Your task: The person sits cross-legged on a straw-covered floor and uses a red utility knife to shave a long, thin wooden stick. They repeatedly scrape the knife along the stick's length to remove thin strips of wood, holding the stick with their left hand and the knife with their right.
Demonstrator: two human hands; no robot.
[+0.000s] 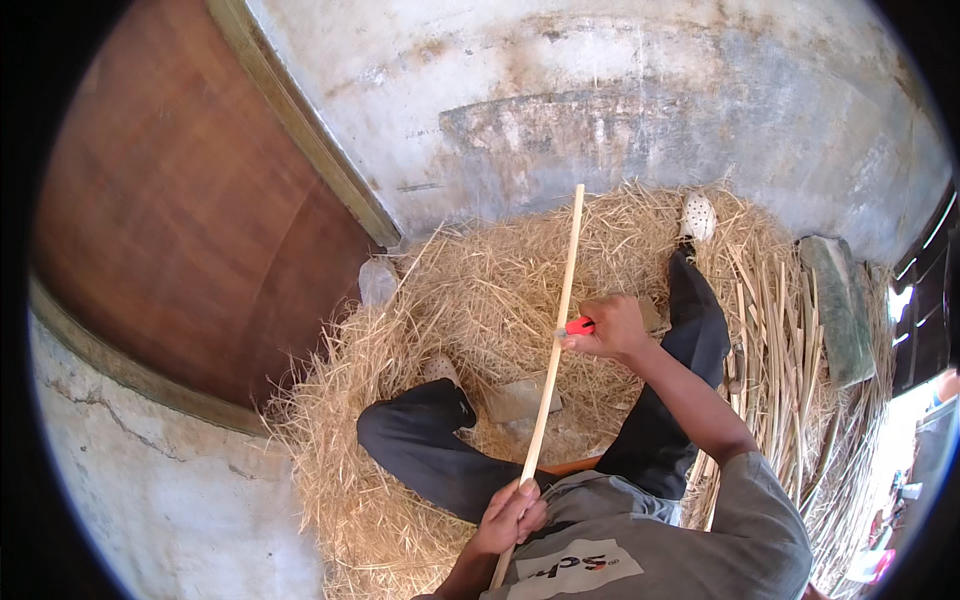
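A long pale strip (569, 265), perhaps bamboo or cane, slants up and away from my lap toward the wall. Near its lower end my left hand (513, 515) is wrapped around it, close against my belly. Farther up, my right hand (614, 328) grips a red-handled utility knife (580, 326). Its short blade meets the strip's side, and my thumb lies close beside that spot. The knife handle is mostly hidden inside my fist. The strip passes between my bent legs in dark trousers (700, 322).
Straw-like shavings (480, 275) cover the ground around me. Several long pale strips (775, 330) lie to my right, beside a greenish stone slab (838, 310). A flat block (525, 400) sits between my legs. A stained wall (640, 110) stands ahead, a brown door (190, 200) to the left.
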